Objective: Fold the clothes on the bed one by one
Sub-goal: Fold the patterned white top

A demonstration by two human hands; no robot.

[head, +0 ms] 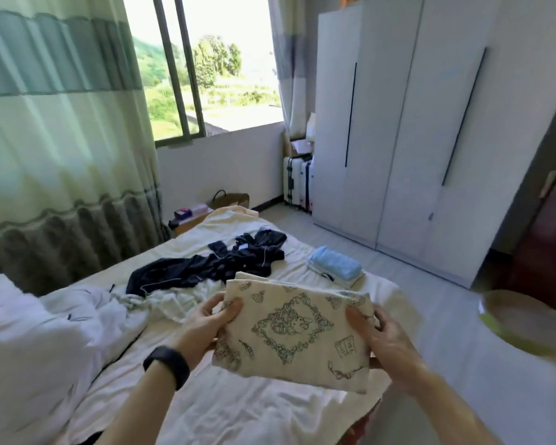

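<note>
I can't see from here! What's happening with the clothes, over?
Left hand, right hand grip folded cream garment over bed. Dark clothes lie unfolded behind. Blue stack folded. Nothing blocking.

Left hand [206, 326], right hand [384, 338] pinch folded garment [296, 332] sides; forearms extended.

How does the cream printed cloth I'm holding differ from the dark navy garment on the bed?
The cream cloth with green line drawings is folded into a flat rectangle; the dark navy garment with thin white piping lies crumpled and unfolded. The cream cloth is gripped by the left hand and right hand; the navy garment rests untouched on the bed. Both are fabric.
</note>
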